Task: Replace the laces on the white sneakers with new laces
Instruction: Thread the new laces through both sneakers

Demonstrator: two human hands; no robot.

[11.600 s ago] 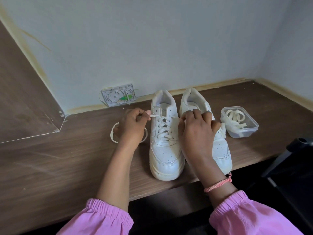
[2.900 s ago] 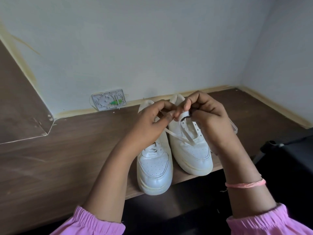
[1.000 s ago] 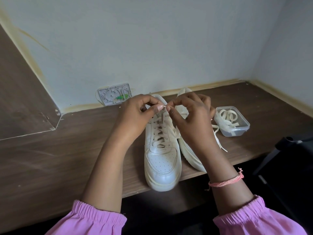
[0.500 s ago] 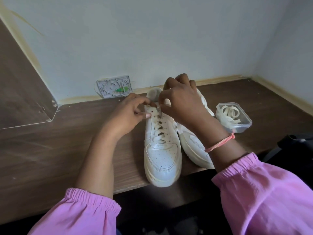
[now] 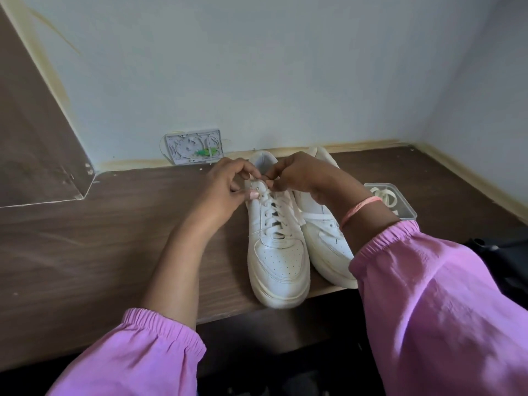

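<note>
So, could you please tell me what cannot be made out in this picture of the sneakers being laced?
Head view only:
- Right sneaker: upper eyelets hidden by the right hand and wrist.
- Lace end at the left sneaker: too small, covered by the left hand fingertips.
- Plastic box: near side hidden behind the pink sleeve.

Two white leather low-top sneakers [image 5: 278, 252] stand side by side at centre frame, toes toward the viewer; the left one carries white flat laces [image 5: 273, 208]; spare cream laces [image 5: 384, 195] lie coiled at right.
</note>
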